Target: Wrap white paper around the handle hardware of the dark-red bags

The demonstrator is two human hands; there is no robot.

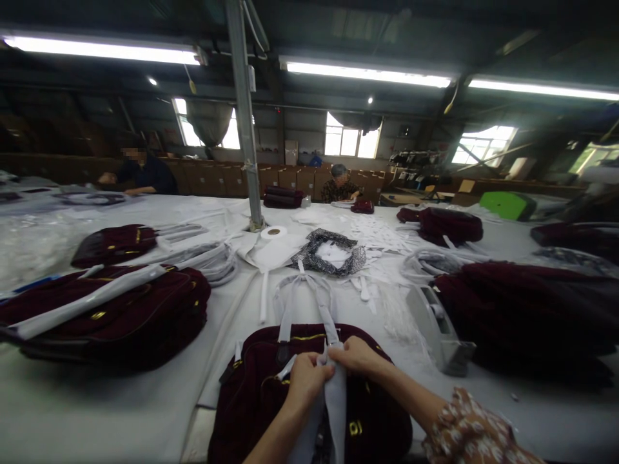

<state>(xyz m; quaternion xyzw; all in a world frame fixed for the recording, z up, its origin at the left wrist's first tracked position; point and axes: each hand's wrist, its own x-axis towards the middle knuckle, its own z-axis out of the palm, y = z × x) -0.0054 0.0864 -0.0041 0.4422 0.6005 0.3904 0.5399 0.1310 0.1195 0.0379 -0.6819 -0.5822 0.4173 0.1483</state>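
Note:
A dark maroon bag (pixel 251 386) with gold-coloured zips lies on the white table in front of me. Its handles (pixel 286 316) are wrapped in white material and stand up toward the far side. My left hand (pixel 309 380) pinches a white wrapping strip (pixel 335 406) near the base of the right-hand handle. Close beside it, my right hand (pixel 355 356) grips the same strip a little higher up. The strip's lower part hangs down over the bag's front. My fingers partly cover the spot where the strip meets the handle.
Maroon bags (pixel 159 322) lie at left, and more are stacked (pixel 527 309) at right beside a grey tape dispenser (pixel 442 335). A white roll (pixel 273 233), a black-and-white plastic bundle (pixel 333 252) and a metal post (pixel 246 129) stand ahead. Two people (pixel 341 187) work across the table.

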